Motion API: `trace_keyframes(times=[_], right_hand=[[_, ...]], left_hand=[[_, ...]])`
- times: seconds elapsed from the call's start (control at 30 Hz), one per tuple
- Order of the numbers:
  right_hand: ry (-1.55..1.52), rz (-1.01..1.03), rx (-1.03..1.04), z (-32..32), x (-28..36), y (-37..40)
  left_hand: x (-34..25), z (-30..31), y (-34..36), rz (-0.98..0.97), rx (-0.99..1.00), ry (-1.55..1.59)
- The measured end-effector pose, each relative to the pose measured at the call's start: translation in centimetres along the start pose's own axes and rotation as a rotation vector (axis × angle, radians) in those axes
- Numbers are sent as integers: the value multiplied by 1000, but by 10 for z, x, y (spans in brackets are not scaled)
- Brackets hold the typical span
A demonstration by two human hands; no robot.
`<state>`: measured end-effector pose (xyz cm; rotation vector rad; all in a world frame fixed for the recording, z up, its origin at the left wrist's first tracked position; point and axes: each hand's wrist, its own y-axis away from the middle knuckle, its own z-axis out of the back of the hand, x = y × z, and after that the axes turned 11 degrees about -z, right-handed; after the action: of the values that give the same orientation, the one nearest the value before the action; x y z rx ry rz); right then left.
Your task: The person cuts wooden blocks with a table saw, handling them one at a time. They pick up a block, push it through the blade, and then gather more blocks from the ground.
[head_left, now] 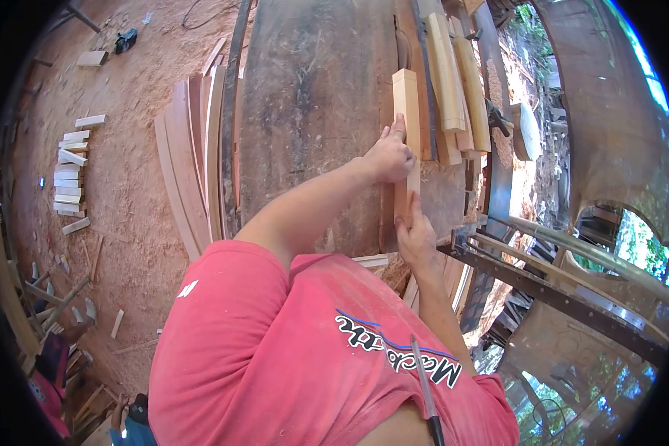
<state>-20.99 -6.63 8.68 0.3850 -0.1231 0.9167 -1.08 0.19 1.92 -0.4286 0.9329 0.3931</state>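
A squared wooden block (406, 97) lies lengthwise on the worn work table (305, 89), along a wooden rail (422, 89). My left hand (391, 154) is closed around the block's middle, with one finger stretched forward along it. Nearer my body, my right hand (418, 234) grips the near end, fingers extended along its side. Just beyond the block's far end, a thin curved grey edge that looks like a saw blade (403, 48) stands up from the table.
Several wooden pieces (446, 82) lie right of the rail. Long boards (182, 163) lean at the table's left side. Cut blocks (68, 178) lie on the dusty ground. A metal frame (557, 286) stands at right. Parts of other people (48, 379) show at lower left.
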Motion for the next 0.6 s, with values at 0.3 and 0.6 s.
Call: trace_keyframes(times=[0.3,0.6], right_hand=[[-29,31,-34,-4,-3,-2],[-178,54,-161,86,41,-1]], left_hand=[[6,-3,-5,15,13,10],[0,27,-13,-35,-67,282]])
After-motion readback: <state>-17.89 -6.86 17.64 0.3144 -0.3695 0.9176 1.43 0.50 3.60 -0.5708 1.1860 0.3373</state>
